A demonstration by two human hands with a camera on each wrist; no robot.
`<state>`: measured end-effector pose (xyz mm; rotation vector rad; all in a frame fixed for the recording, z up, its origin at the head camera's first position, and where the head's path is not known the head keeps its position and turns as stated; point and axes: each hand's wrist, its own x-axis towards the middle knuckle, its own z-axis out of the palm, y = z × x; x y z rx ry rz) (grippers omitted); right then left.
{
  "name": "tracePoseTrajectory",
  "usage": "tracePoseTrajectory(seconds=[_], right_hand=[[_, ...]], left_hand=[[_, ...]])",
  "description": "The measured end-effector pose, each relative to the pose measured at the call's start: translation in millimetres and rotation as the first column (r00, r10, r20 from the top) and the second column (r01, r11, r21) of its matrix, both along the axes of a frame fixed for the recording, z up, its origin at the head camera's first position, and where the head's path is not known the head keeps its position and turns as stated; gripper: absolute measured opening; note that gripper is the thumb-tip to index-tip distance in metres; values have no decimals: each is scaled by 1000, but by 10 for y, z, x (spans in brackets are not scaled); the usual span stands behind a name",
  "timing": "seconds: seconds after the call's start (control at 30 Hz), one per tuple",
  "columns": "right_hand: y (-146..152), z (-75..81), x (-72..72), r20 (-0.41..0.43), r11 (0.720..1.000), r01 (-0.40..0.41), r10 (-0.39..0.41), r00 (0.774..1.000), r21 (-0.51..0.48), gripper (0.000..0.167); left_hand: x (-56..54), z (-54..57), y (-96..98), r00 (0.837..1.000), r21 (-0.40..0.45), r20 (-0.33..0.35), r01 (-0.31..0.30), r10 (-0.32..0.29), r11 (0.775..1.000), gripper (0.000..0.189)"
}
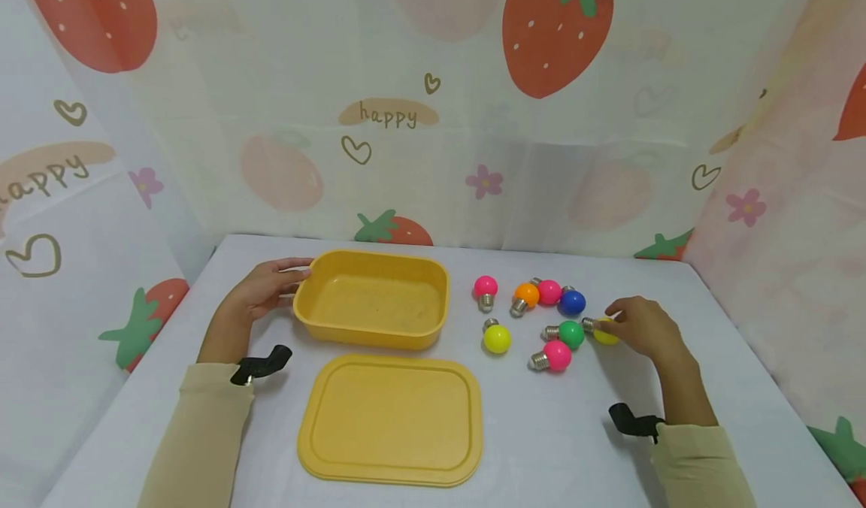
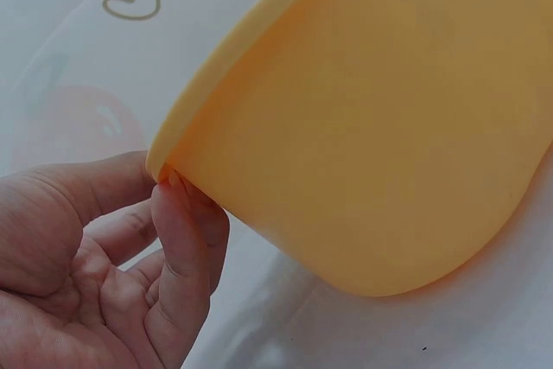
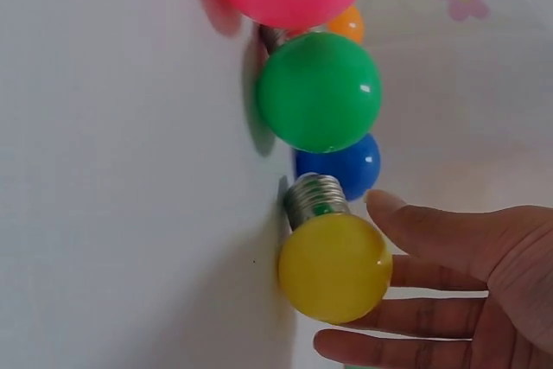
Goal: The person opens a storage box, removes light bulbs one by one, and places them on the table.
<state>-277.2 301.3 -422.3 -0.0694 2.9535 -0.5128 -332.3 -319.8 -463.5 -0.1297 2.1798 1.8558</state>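
Note:
At the left end of the open yellow plastic container [image 1: 372, 335], my left hand [image 1: 271, 286] pinches the rim. The left wrist view shows its fingers [image 2: 181, 239] tucked under that rim, against the outer wall. My right hand [image 1: 646, 328] is at a yellow light bulb [image 3: 335, 270], the rightmost of the bulbs. Its thumb [image 3: 432, 231] and fingers are extended, with the bulb between them; the fingers pass behind the bulb. The bulb's metal screw base points toward a green bulb [image 1: 571, 334] beside it.
A yellow lid [image 1: 389, 421] lies flat in front of the container. Between container and right hand lie a second yellow bulb [image 1: 497, 339], an orange bulb [image 1: 527, 295], a blue bulb [image 1: 572, 303] and several pink bulbs [image 1: 558, 356]. A strawberry-print cloth [image 1: 433, 177] hangs behind the white table.

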Motion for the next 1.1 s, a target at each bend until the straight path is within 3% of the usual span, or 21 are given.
tracePoseTrajectory(seconds=[0.27, 0.43, 0.7, 0.93, 1.1], right_hand=[[74, 111, 58, -22, 999, 39, -39, 999, 9, 55], [99, 139, 66, -48, 998, 59, -60, 997, -12, 56], [216, 271, 113, -153, 999, 15, -20, 988, -34, 56], [168, 427, 88, -213, 996, -46, 28, 977, -80, 55], [48, 535, 77, -299, 991, -95, 61, 952, -98, 49]], left_hand=[[-62, -23, -28, 1000, 21, 18, -4, 3, 1000, 64], [-55, -23, -42, 999, -17, 31, -18, 19, 1000, 68], [-48, -22, 30, 1000, -32, 29, 11, -10, 999, 75], [-52, 15, 4, 1000, -130, 2, 6, -6, 992, 76], [-32, 88, -105, 998, -239, -56, -10, -3, 971, 70]])
